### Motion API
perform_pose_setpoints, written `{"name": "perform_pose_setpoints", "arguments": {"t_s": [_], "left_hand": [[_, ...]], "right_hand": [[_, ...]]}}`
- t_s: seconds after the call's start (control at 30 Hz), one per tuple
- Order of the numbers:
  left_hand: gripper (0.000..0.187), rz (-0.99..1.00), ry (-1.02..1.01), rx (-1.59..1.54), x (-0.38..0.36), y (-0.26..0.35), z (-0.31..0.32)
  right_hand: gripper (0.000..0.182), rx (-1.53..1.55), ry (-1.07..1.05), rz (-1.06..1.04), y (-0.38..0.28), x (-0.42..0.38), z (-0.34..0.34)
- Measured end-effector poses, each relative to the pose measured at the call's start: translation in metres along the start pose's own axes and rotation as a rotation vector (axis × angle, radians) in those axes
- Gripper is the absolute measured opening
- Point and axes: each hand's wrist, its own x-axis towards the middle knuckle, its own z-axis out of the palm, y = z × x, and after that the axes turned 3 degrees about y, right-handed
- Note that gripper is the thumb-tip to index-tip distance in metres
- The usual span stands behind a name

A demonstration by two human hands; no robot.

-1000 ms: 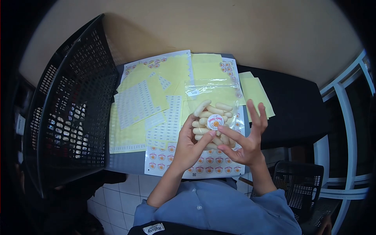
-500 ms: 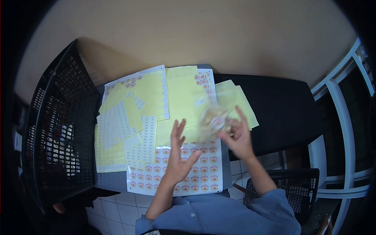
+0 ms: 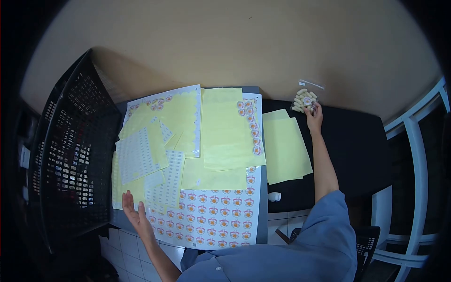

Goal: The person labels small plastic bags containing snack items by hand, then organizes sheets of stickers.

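At the far right, by the wall, my right hand (image 3: 314, 116) grips the lower edge of a clear zip bag (image 3: 300, 97) filled with pale, finger-shaped pieces. A round sticker shows on the bag's front. My left hand (image 3: 135, 214) is open, fingers apart, over the front left edge of the grey table and holds nothing. Beside it lie sheets of small printed labels (image 3: 136, 152). A white sheet of round stickers (image 3: 223, 221) covers the front middle, partly under yellow backing sheets (image 3: 223, 127).
A tall black perforated basket (image 3: 56, 155) stands at the left edge. Two yellow sheets (image 3: 289, 148) lie on the black table (image 3: 352, 145) at right, with a small white object (image 3: 274, 196) in front of them. A chair and white metal frame (image 3: 416, 188) are farther right.
My right hand has carried the bag from over the middle sheets to the far right of the black table. My left hand has moved left, away from the sticker sheet's middle.
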Motion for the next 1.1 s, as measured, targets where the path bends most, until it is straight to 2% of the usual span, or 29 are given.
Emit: {"name": "perform_pose_setpoints", "arguments": {"t_s": [0.07, 0.13, 0.2, 0.27, 0.3, 0.37, 0.5, 0.53, 0.6, 0.77, 1.0, 1.1], "left_hand": [[0.049, 0.013, 0.034, 0.011, 0.001, -0.004, -0.007], [0.049, 0.010, 0.038, 0.027, 0.002, -0.003, -0.009], [0.049, 0.015, 0.037, 0.029, 0.005, -0.003, -0.007], [0.049, 0.019, 0.033, 0.037, 0.007, 0.002, -0.003], [0.049, 0.024, 0.031, 0.048, 0.008, 0.003, -0.003], [0.048, 0.030, 0.030, 0.051, 0.011, 0.002, -0.003], [0.048, 0.031, 0.032, 0.030, 0.016, -0.005, -0.006], [0.048, 0.024, 0.028, 0.034, 0.017, -0.006, -0.006], [0.048, 0.026, 0.013, 0.012, 0.020, -0.007, -0.005], [0.048, 0.039, -0.035, -0.032, 0.020, -0.006, 0.000], [0.048, 0.044, -0.062, -0.062, 0.022, -0.018, -0.017], [0.046, 0.069, -0.065, -0.081, 0.029, -0.022, -0.031]], "right_hand": [[0.045, -0.015, -0.019, 0.022, 0.000, 0.004, 0.001], [0.050, -0.190, -0.034, 0.110, 0.004, 0.006, 0.000], [0.055, -0.158, -0.028, 0.123, 0.019, 0.007, -0.001], [0.059, -0.294, 0.208, -0.040, 0.012, -0.002, -0.003], [0.059, -0.298, 0.210, -0.038, 0.008, -0.011, -0.011], [0.058, -0.538, 0.053, 0.053, -0.048, -0.048, -0.027], [0.057, -0.658, -0.355, 0.127, -0.106, -0.120, -0.059], [0.057, -0.663, -0.359, 0.133, -0.109, -0.132, -0.060], [0.059, -0.824, -0.387, -0.049, -0.116, -0.156, -0.058], [0.059, -0.899, -0.378, 0.042, -0.139, -0.175, -0.033], [0.056, -0.952, -0.404, 0.067, -0.144, -0.185, -0.024], [0.044, -0.925, -0.248, -0.061, -0.150, -0.197, -0.031]]}}
